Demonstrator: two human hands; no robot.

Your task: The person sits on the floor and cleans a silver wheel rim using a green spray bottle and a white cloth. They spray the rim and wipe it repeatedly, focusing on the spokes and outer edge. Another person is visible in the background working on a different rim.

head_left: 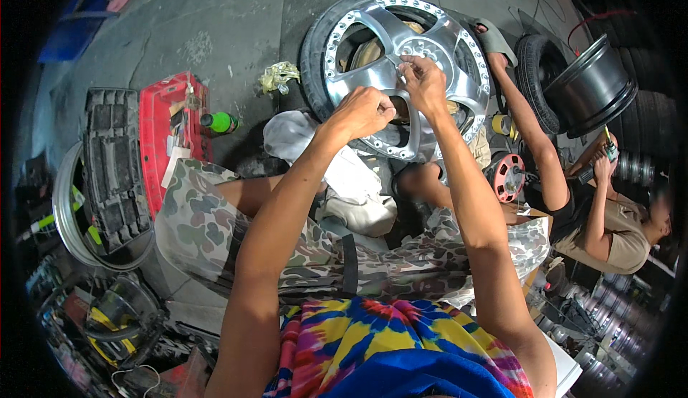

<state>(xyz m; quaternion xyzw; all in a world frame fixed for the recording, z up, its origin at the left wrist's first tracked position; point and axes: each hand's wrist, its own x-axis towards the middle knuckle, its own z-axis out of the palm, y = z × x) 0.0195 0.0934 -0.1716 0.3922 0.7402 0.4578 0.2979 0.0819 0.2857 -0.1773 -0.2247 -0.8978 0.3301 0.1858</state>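
A large polished silver alloy wheel [358, 77] with broad spokes and bolts around its rim lies face up in front of me, with a dark tyre [312, 61] around its far left edge. Over its lower left part, my left hand [362, 111] is closed with the fingers curled under; whatever it may hold is hidden. My right hand [424, 84] hovers near the wheel's hub [423, 45], thumb and fingers drawn together in a pinch. Anything between those fingertips is too small to make out. White cloth [355, 179] lies below the wheel between my legs.
A red plastic crate [161, 111], a black tray [115, 169] and a green-capped bottle [220, 122] stand to the left. Crumpled yellowish wrapping [278, 78] lies beside the wheel. At right, a person [609, 226] holds a green tool [609, 151] near a dark wheel barrel [591, 86].
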